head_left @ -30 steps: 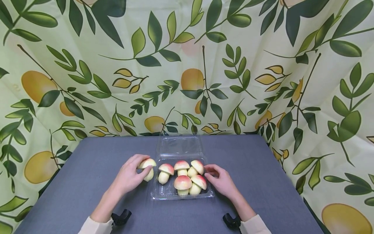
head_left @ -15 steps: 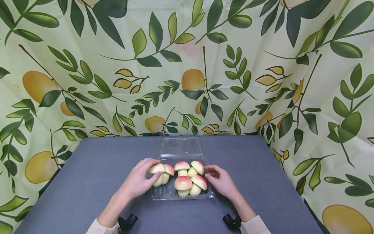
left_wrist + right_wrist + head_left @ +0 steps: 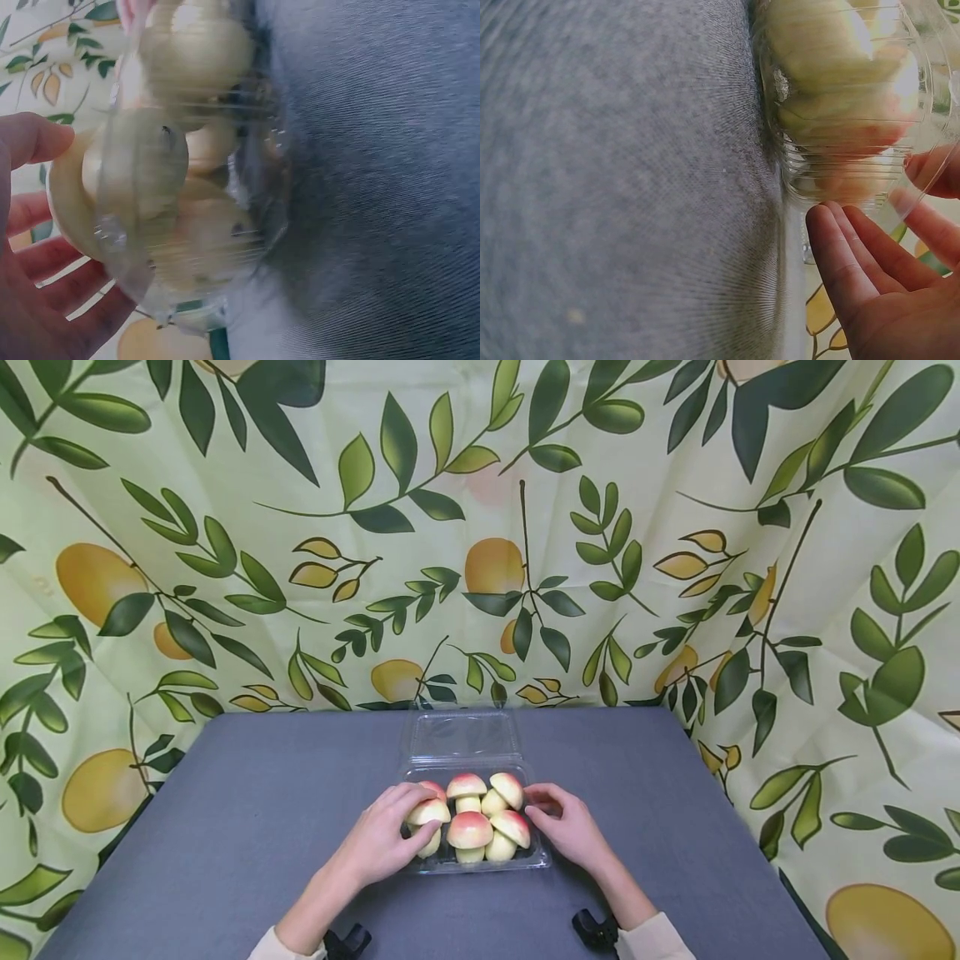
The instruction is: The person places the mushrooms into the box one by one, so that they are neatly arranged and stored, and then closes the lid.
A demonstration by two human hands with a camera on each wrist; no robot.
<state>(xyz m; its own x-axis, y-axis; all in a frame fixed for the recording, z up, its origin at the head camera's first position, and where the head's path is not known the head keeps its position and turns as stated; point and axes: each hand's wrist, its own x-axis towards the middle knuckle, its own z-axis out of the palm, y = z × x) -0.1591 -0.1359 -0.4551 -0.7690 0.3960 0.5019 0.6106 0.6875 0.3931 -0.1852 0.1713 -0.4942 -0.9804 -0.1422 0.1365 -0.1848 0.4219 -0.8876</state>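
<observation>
A clear plastic clamshell box (image 3: 501,865) lies open on the table with several mushroom-shaped pieces in it, cream with red-blushed caps. My left hand (image 3: 382,835) grips one mushroom-shaped piece (image 3: 429,812) at the box's front left, thumb on the near side. Behind it another piece (image 3: 433,789) is partly hidden. In the left wrist view the held piece (image 3: 71,187) shows its pale cap, its stem seen through the box wall. My right hand (image 3: 570,822) stays at the box's right side; its fingertips (image 3: 821,217) touch the clear wall.
The box's transparent lid (image 3: 465,735) is folded back behind it. A grey-blue cloth (image 3: 285,777) covers the table. Leaf-and-fruit printed fabric (image 3: 420,543) hangs at the back and sides. Black wrist mounts (image 3: 594,930) sit under the forearms.
My left hand has carried the mushroom-shaped piece rightward and toward me, from left of the box into its front left. The right hand has stayed in place.
</observation>
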